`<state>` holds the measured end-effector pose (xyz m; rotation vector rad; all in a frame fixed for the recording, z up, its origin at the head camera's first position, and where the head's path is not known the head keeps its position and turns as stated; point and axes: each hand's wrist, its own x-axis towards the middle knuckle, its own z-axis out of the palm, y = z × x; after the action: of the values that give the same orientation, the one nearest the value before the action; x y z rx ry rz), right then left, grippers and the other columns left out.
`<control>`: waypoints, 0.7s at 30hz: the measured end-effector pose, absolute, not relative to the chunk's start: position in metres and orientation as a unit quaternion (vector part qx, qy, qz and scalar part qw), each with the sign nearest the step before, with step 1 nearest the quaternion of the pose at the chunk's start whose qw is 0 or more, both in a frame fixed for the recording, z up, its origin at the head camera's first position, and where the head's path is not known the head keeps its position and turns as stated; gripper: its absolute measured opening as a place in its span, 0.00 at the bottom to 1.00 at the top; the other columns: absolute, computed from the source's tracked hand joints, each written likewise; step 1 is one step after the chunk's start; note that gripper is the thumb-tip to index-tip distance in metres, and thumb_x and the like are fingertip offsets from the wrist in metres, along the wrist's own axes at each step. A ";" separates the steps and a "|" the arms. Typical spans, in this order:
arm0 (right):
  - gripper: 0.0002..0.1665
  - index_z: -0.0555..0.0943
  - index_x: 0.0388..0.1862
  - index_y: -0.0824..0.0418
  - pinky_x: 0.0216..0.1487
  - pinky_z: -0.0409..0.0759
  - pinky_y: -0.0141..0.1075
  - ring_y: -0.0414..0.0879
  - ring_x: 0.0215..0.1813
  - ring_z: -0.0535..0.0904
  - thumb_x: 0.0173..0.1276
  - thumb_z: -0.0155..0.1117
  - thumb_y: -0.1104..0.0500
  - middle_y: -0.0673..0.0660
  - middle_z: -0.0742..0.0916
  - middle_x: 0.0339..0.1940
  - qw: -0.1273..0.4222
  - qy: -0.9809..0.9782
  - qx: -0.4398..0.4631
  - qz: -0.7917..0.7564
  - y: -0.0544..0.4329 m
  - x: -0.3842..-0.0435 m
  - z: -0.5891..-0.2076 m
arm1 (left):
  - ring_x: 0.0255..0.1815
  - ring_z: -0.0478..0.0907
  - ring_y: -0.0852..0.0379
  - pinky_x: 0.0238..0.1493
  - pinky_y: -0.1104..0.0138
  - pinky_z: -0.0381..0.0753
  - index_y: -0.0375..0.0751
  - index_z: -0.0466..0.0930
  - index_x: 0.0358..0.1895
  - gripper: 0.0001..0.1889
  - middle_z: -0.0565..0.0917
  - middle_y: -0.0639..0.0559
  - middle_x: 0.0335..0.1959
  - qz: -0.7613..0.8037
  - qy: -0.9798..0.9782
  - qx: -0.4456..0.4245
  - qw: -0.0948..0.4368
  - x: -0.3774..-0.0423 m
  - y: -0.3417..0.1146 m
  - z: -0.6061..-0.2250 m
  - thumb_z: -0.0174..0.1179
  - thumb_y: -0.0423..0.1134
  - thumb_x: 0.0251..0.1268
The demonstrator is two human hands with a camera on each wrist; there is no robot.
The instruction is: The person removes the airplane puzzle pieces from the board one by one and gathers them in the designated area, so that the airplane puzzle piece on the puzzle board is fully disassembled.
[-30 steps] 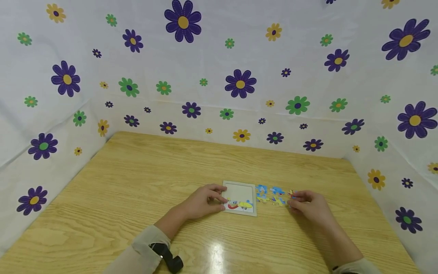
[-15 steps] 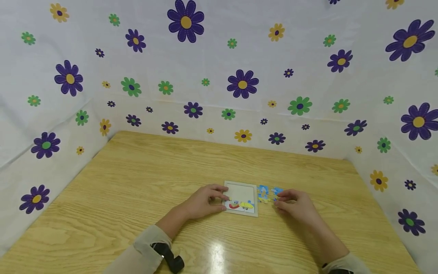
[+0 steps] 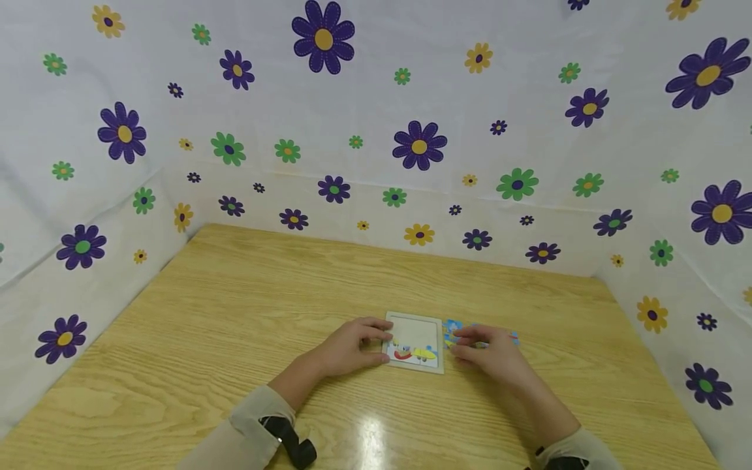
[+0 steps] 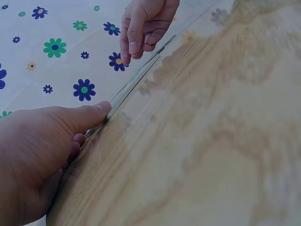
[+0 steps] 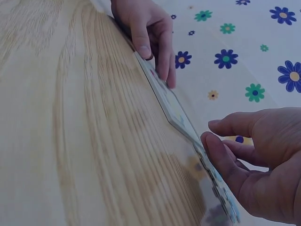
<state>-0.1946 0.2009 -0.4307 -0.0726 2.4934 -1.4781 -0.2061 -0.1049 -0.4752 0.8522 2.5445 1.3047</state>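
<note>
A small square jigsaw puzzle tray point(image 3: 414, 369) lies flat on the table. Its near part shows a picture with yellow and red shapes; the rest of its inside is plain. My left hand point(image 3: 352, 348) rests at the tray's left edge, thumb at the near corner and relaxed fingers spread along the side. Just right of the tray, several blue and yellow jigsaw pieces point(image 3: 453, 324) lie close together, partly hidden by my right hand point(image 3: 496, 354). That hand hovers low over them with its thumb and index fingertips slightly apart, and no piece shows between them in the right wrist view.
The wood-grain table point(image 3: 282, 281) reaches back to a white flower-printed cloth point(image 3: 364, 98) that rises at the back and both sides. A black strap point(image 3: 288, 440) hangs from my left cuff.
My right hand has moved left across the pieces, from the far right one toward those beside the tray. The left hand stays at the tray's edge. The head view has shifted slightly.
</note>
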 end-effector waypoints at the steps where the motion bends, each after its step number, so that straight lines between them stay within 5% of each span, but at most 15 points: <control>1: 0.22 0.82 0.55 0.68 0.42 0.86 0.33 0.44 0.42 0.85 0.64 0.73 0.60 0.60 0.86 0.44 0.123 0.855 -0.028 -0.503 0.198 -0.195 -0.430 | 0.69 0.71 0.50 0.61 0.57 0.77 0.41 0.82 0.60 0.22 0.75 0.52 0.69 0.436 0.850 0.285 0.079 -0.206 -0.105 -0.475 0.68 0.46 0.66; 5: 0.22 0.84 0.54 0.65 0.44 0.85 0.32 0.43 0.45 0.83 0.63 0.74 0.57 0.57 0.87 0.43 0.125 0.864 -0.040 -0.487 0.189 -0.197 -0.429 | 0.71 0.71 0.49 0.66 0.53 0.74 0.41 0.82 0.60 0.22 0.75 0.51 0.69 0.434 0.850 0.287 0.078 -0.206 -0.104 -0.474 0.67 0.46 0.66; 13: 0.23 0.80 0.56 0.73 0.43 0.87 0.36 0.45 0.39 0.86 0.65 0.72 0.63 0.64 0.84 0.44 0.163 0.818 -0.070 -0.547 0.171 -0.196 -0.429 | 0.72 0.69 0.48 0.70 0.52 0.71 0.40 0.83 0.60 0.22 0.75 0.51 0.69 0.424 0.854 0.293 0.073 -0.206 -0.102 -0.475 0.68 0.45 0.66; 21: 0.23 0.82 0.56 0.67 0.44 0.87 0.36 0.44 0.41 0.84 0.64 0.73 0.59 0.61 0.85 0.46 0.167 0.832 -0.087 -0.523 0.152 -0.198 -0.432 | 0.71 0.70 0.47 0.70 0.52 0.71 0.40 0.84 0.59 0.21 0.76 0.51 0.68 0.416 0.857 0.296 0.064 -0.207 -0.103 -0.476 0.68 0.45 0.66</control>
<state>-0.1983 0.1520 -0.4320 -0.2484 2.3673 -1.4875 -0.2074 -0.1031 -0.4758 0.8943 2.5888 1.2563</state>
